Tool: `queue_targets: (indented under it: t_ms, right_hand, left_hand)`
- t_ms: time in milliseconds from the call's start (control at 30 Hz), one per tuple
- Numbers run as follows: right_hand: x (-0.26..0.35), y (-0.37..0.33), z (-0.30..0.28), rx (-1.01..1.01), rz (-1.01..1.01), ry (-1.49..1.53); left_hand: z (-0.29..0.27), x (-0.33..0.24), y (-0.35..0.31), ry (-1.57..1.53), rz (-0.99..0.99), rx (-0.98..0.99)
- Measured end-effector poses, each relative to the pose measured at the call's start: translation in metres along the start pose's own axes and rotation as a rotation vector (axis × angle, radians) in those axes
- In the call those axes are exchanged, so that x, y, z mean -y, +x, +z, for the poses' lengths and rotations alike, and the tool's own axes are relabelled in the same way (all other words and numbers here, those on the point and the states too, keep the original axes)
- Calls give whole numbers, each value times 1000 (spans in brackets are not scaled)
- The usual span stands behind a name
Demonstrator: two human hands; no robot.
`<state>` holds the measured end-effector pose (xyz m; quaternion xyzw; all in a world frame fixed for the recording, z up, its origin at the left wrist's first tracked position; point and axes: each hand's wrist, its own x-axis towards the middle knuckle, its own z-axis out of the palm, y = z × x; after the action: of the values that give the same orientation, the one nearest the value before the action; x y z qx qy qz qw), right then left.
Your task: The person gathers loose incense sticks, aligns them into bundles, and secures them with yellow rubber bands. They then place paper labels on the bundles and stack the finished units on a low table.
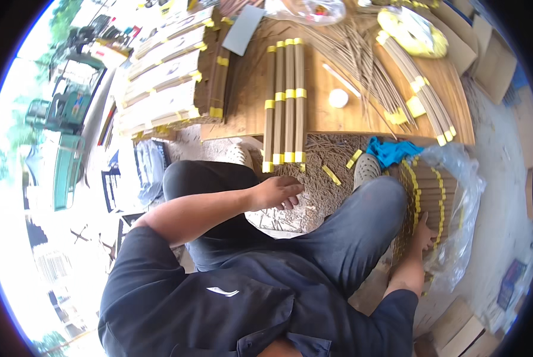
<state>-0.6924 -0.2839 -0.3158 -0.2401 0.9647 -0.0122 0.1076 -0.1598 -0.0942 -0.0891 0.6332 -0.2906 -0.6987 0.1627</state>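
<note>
My left hand [276,193] hovers above my lap, just short of the near ends of the bundles on the table. Its fingers are loosely bent and slightly apart, holding nothing. Far to the right, my right hand [422,233] rests on a stack of brown stick bundles [430,193] with yellow bands, lying in a clear plastic bag [466,208]. Its visible fingers are spread against the stack; I see no bundle lifted in them. Several long, thin bundles of brown sticks [289,95], banded in yellow, lie side by side on the wooden table [242,95], their near ends overhanging its edge.
Loose brown sticks [362,65] fan across the table beside a round white object [338,98]. More banded bundles [418,89] lie at the right. Paper-wrapped stacks [165,83] stand left. A blue cloth [391,152] lies by my right shoe; yellow strips [332,175] litter the floor.
</note>
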Motion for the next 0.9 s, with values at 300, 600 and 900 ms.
queue_targets:
  t_ms: [300,600,900]
  right_hand:
    - [7,6,-1,-21,-119,-185]
    - [22,-25,-50,139,120,239]
    - [37,-30,-58,173,217,233]
  left_hand:
    - [9,10,13,75,107,19]
    - [15,-17,2,171,138,89]
    - [18,-16,-5,181,214,9]
